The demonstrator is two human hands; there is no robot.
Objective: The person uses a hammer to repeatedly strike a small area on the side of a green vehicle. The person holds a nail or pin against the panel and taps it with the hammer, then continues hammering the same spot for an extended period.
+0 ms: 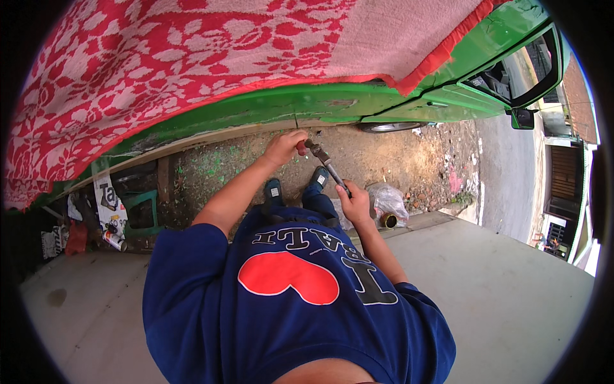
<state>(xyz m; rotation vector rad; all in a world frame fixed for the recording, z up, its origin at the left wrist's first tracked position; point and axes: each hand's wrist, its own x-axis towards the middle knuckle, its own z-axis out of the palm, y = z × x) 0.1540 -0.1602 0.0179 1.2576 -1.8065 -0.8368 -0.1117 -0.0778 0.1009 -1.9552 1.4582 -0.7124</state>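
My left hand (284,148) is closed, its fingers around a small red piece (301,148) at the upper end of a long metal tool (330,164). The tool has a brownish, worn head and a silver shaft; I cannot make out its exact kind. My right hand (355,203) is wrapped round its dark lower end. Held slanting between my hands, the tool is in front of my body, above the ground and near the green vehicle (320,96). My shoes (316,178) stand on the dirt below.
A red and pink patterned cloth (211,48) drapes over the vehicle. Clear plastic (390,200) and an open can (388,220) lie by my right forearm. At the left are a green plastic stool (142,211) and a spray can (114,240). Pale paving (486,281) lies behind me.
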